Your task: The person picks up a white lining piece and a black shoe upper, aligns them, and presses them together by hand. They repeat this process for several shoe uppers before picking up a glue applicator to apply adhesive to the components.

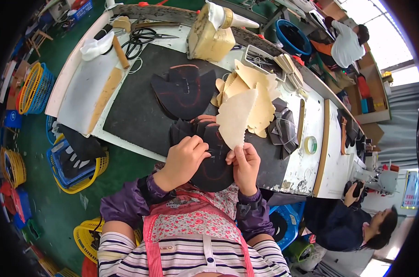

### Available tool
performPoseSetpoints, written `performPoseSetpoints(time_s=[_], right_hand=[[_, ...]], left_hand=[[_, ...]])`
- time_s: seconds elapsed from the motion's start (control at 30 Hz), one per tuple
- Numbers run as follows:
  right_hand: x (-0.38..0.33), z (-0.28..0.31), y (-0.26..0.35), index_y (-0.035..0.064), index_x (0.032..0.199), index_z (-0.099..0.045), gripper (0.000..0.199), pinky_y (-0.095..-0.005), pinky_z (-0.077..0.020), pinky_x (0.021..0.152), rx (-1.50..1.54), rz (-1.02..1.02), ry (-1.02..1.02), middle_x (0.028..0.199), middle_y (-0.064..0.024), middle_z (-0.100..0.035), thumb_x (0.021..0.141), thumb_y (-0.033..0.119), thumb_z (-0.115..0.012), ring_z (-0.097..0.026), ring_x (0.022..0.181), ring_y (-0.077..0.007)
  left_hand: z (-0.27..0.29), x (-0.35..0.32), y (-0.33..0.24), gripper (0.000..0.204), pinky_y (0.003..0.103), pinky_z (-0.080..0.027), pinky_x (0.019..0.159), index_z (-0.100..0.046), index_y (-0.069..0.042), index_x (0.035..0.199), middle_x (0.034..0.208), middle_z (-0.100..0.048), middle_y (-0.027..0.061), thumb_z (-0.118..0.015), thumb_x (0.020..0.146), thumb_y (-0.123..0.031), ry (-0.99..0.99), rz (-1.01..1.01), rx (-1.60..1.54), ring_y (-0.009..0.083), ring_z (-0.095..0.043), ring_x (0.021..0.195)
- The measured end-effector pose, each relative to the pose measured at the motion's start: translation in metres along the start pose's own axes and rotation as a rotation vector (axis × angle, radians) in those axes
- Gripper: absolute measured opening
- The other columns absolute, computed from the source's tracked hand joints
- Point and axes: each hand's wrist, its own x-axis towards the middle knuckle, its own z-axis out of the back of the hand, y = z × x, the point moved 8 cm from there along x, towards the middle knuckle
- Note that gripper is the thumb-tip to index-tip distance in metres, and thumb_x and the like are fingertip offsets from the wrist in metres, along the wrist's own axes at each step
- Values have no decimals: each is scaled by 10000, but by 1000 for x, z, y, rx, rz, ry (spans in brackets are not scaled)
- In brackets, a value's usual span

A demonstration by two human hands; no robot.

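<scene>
Dark piece: black, rounded leather shoe-upper piece (214,168), held just above our lap at the near edge of the counter (306,173); we judge it is kept close to the body so both hands can work on it.
Left hand: our left hand (184,159) lies curled over the top left of the dark piece, fingers bent and pressing down on it, seemingly to hold it flat.
Right hand: our right hand (244,164) pinches the lower tip of a cream, fan-shaped lining piece with a zigzag edge (237,115), thumb and fingers closed on it, holding it upright against the dark piece as if to line the two up.
Cream stack: more cream zigzag-edged pieces (253,90) lie fanned on the black rectangular mat (131,108), within easy reach beyond our hands.
Dark stacks: further black upper pieces (184,90) sit on the mat; a smaller dark bundle (283,129) lies to the right.
Tools: black-handled scissors (145,39) and a wooden-handled tool (120,51) rest at the far left, away from the work.
Glue block: a tan, lumpy block carrying a white nozzled bottle (214,34) stands at the far edge.
Tape: a roll of pale green tape (310,145) lies flat on the right.
Containers: yellow and blue wire baskets (75,168) sit on the green floor to our left; a blue round bucket (290,37) stands beyond the counter.
Signs: a pale rectangular poster (410,189) hangs far right, too small to make out.
Co-worker: a person in dark clothes (343,221) sits to the right.
</scene>
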Motion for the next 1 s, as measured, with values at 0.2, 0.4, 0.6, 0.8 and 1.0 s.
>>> performPoseSetpoints(time_s=[0.2,0.4,0.6,0.8,1.0], right_hand=[[1,-2,0,4,941,-526,96,-232,-432,573,-64,21,-4,715,-71,-586,958,94,-497,-544,622,-121],[2,-3,-1,-4,948,-527,96,-226,-428,564,-114,43,23,713,-67,-584,958,86,-495,-538,617,-111],[-1,-1,-4,-4,949,-530,93,-224,-426,557,-66,31,5,711,-66,-583,956,84,-498,-536,612,-110],[-1,4,-3,-2,947,-531,86,-223,-426,547,-47,9,-11,709,-63,-583,952,79,-504,-536,606,-111],[4,2,1,-2,945,-532,82,-220,-434,548,-35,20,1,711,-62,-588,947,77,-512,-542,603,-105]], left_hand=[[-15,2,-4,161,339,-467,615,-562,-30,787,767,-515,67,-690,709,-89,23,-40,141,237,-550,731],[-14,7,3,142,335,-449,588,-491,-25,749,769,-523,80,-628,727,4,37,-15,39,251,-548,704],[10,-21,22,134,320,-441,594,-474,-11,781,778,-549,102,-596,753,36,-6,155,-481,265,-554,694],[9,-54,-2,133,321,-448,607,-575,-32,826,734,-548,87,-678,759,-82,1047,316,-388,255,-549,668],[-1,-8,-23,177,332,-450,618,-612,-62,838,764,-561,70,-713,714,-139,102,-154,-39,239,-559,701]])
